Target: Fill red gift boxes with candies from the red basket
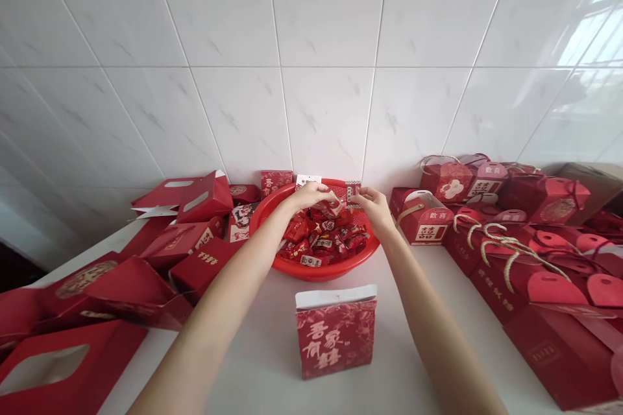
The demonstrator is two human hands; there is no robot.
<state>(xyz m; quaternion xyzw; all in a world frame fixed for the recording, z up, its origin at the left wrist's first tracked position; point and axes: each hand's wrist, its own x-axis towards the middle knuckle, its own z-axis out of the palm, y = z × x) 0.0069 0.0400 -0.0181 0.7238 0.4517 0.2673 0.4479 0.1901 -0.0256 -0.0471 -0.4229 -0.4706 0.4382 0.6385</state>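
A round red plastic basket [259,233] stands against the wall, heaped with red-wrapped candies [323,243]. My left hand [311,196] reaches over its back left part, fingers closed on a red candy packet that they partly cover. At the back right, my right hand [374,202] pinches a small red candy packet [353,192] with a patterned wrapper, held upright above the heap. Between my forearms, nearer to me, a red paper box [337,337] with white lettering stands upright. Its white top flap [335,296] is raised.
Red cardboard boxes [197,243] are piled on the left, some with cut-out handles. To the right stand several red gift boxes [545,272] with rope handles, and one box [424,217] close to the basket. White wall tiles [326,123] rise behind the white table [263,331].
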